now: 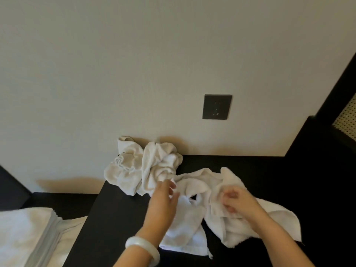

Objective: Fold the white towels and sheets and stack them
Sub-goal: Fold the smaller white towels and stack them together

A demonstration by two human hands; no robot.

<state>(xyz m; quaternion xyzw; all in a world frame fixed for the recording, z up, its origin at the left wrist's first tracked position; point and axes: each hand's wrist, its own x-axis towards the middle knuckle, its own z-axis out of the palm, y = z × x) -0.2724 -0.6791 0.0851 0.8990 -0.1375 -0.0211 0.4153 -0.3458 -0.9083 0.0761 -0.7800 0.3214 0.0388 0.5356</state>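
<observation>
right hand (238, 204) pinches towel (189, 226), long axis 9-to-3 o'clock; left hand (163, 203), fingers spread, touches its 9 o'clock end.

Blur smeared the left hand (163, 201) and right hand (238, 202) on the loose towel (185, 228), leaving the left hand's grip unclear. Left of that towel, the folded stack (19, 237) ran past the view's left and bottom edges.

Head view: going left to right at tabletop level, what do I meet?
Folded towel stack → crumpled towel heap → right hand, gripping a loose towel → woven panel. Left hand left out: it overlaps the heap.
</observation>
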